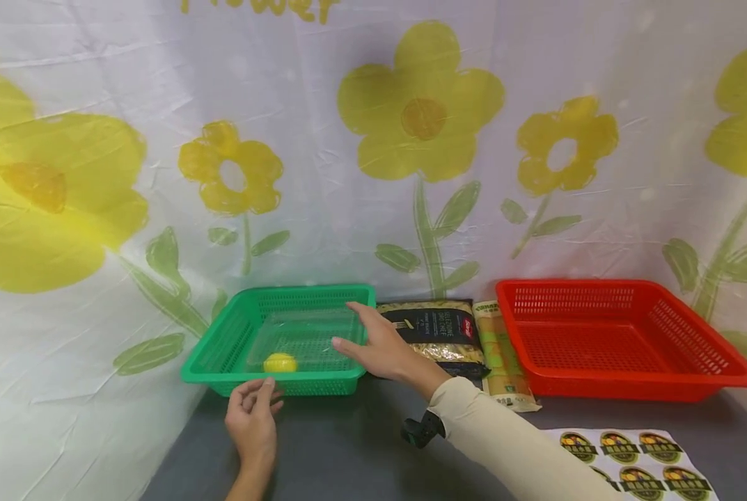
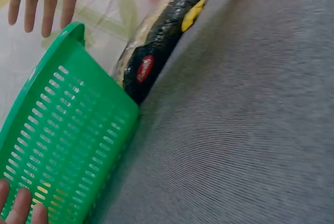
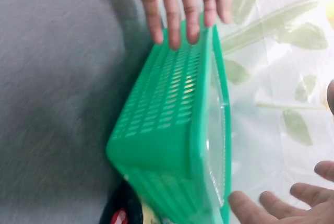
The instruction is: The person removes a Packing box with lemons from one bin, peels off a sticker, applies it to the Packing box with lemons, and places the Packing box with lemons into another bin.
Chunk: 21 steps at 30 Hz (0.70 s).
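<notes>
Left hand (image 1: 254, 417) loose-fingered at the green basket (image 1: 223, 348) front — holding nothing, right hand (image 1: 379, 348) spread wide over its rim, lemon (image 1: 280, 362) inside.

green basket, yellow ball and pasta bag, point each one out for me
green basket (image 1: 205, 362), head view, on its left wall.
yellow ball (image 1: 280, 362), head view, on the ball's middle, inside the basket.
pasta bag (image 1: 436, 328), head view, on its dark front face.

Red basket (image 1: 624, 339), dark pasta bag (image 1: 438, 334), sticker sheet (image 1: 636, 456), flowered cloth backdrop (image 1: 323, 174)
</notes>
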Each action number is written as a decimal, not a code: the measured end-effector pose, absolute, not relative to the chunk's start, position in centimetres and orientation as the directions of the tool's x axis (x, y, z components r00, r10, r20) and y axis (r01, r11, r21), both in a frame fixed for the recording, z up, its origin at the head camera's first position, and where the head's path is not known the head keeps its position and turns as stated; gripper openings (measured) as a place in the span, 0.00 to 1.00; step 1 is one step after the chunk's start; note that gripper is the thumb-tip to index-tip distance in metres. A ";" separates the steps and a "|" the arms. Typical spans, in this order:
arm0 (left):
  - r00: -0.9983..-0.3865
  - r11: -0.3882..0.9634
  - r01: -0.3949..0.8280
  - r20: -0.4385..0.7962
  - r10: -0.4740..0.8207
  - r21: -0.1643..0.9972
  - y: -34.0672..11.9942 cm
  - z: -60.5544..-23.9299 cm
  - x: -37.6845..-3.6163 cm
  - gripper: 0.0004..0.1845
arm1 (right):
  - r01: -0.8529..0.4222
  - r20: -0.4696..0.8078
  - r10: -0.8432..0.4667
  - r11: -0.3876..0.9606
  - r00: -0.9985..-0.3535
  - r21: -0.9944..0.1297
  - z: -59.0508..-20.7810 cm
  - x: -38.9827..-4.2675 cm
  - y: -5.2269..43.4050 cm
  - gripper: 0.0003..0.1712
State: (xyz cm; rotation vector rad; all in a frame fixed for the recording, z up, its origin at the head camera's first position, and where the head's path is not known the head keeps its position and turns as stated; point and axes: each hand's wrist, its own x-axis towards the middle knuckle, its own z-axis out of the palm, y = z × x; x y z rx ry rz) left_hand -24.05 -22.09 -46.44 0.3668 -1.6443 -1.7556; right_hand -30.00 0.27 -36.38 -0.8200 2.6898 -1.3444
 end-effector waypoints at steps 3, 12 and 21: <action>-0.694 0.009 0.310 0.233 -0.681 0.951 -22.8 -47.5 -25.0 0.19 | -0.389 0.184 -0.437 0.443 -0.880 -0.808 -36.2 -30.6 -0.9 0.43; -0.717 -0.422 0.329 -0.067 -0.694 0.845 -23.0 -46.7 -25.9 0.19 | -0.154 0.019 -0.329 0.388 -0.944 -0.909 -36.7 -31.9 -4.1 0.45; -0.704 -0.609 0.365 -0.220 -0.675 0.704 -22.6 -45.2 -26.2 0.17 | -0.114 0.008 -0.244 0.422 -0.970 -0.900 -37.5 -32.5 -5.9 0.45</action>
